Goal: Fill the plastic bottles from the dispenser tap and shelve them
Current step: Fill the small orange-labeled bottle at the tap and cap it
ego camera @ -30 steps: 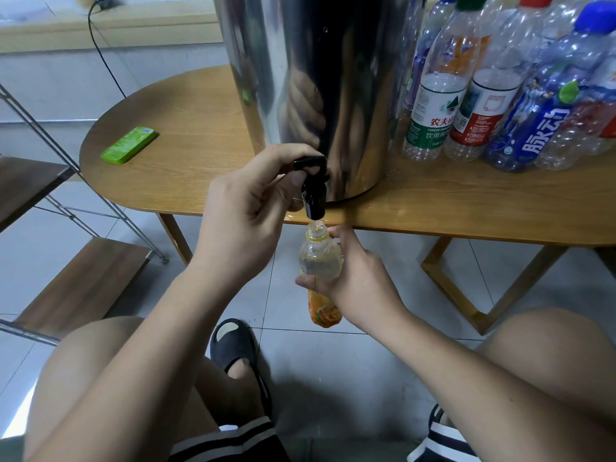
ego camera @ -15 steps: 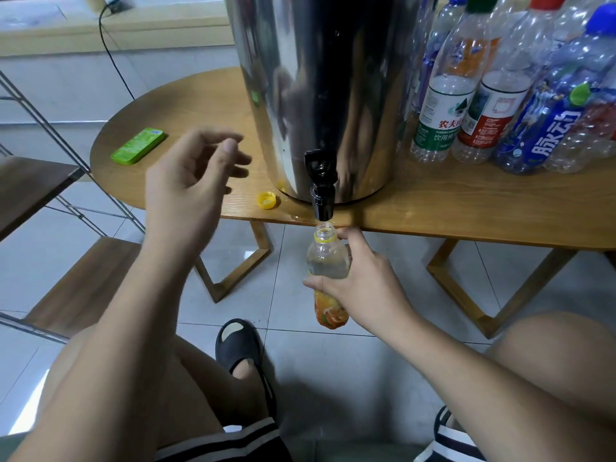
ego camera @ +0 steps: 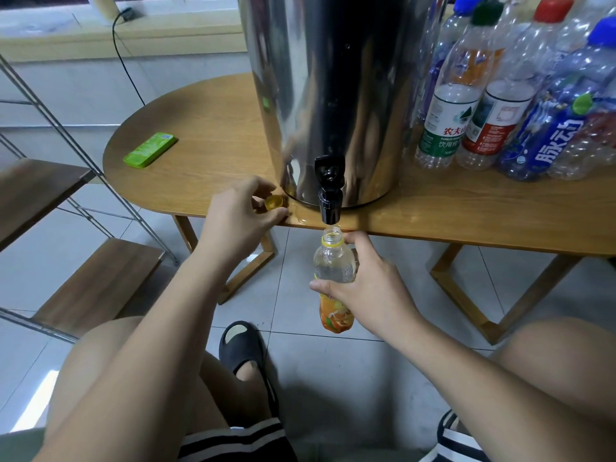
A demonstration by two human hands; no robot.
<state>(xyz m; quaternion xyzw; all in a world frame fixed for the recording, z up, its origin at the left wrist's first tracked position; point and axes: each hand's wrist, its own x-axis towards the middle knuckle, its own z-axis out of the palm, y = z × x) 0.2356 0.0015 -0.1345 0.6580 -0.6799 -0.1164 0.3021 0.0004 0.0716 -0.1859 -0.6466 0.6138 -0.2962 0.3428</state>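
From the head view, a small plastic bottle (ego camera: 334,268) with an orange label is held upright in the right hand (ego camera: 370,288), its open mouth just below the black tap (ego camera: 330,190) of the steel dispenser (ego camera: 336,88) and out past the edge of the wooden bench (ego camera: 213,128). The right fingers (ego camera: 321,285) are wrapped around the bottle's middle, the thumb up by its yellow neck ring; the clear upper part looks filled with water. The left hand (ego camera: 238,221) lies at the bench edge just left of the dispenser, its fingers (ego camera: 263,185) and thumb curled close on either side of a yellow cap (ego camera: 275,201) that lies on the bench; whether they have actually pinched it I cannot tell. A green flat packet (ego camera: 150,150) lies well apart, further left on the bench. To the right of the dispenser stands a crowd of capped bottles (ego camera: 493,105), some with green, red and blue labels. A shelf rack (ego camera: 66,208) with wooden boards stands at the left over the tiled floor.
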